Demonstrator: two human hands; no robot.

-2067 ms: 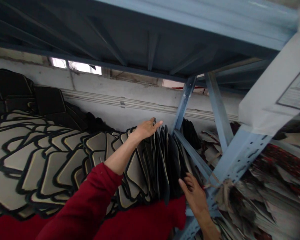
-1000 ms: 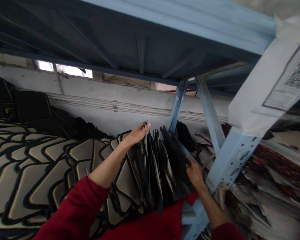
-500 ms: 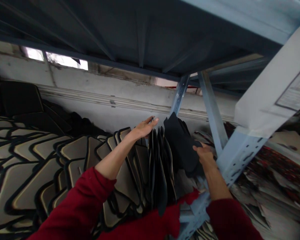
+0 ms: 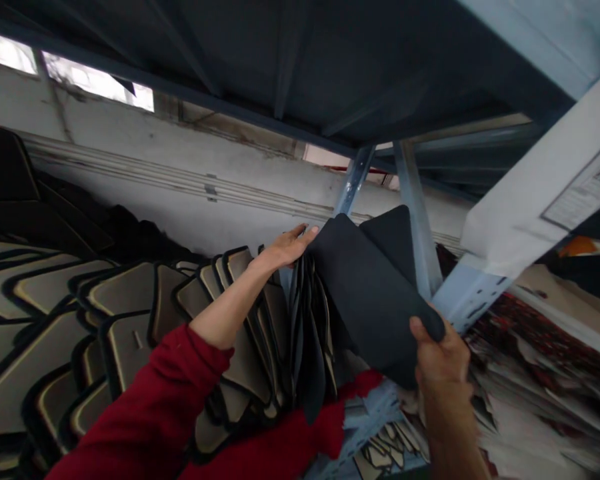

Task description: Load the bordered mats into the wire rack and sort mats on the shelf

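Note:
My right hand (image 4: pixel 443 350) grips the lower right corner of a dark flat floor mat (image 4: pixel 370 287), thumb on its face. The mat is tilted, and a second dark mat (image 4: pixel 394 237) shows behind it; whether my hand holds that one too, I cannot tell. My left hand (image 4: pixel 289 248) is stretched out over the top of a row of dark mats (image 4: pixel 307 333) standing on edge. Its fingers are extended, with the fingertips close to the held mat's upper left corner.
Many mats with beige faces and black edging (image 4: pixel 125 290) lie overlapped at left. A blue metal shelf (image 4: pixel 280 67) hangs low overhead. Its upright post (image 4: pixel 480 287), partly wrapped in white, stands at right, beside piled sheets (image 4: pixel 545 373). A white wall (image 4: pixel 180 220) runs behind.
My right hand has moved right and toward me, pulling the dark mat away from the standing row so its face shows more. My left hand stays over the row. The view has shifted slightly.

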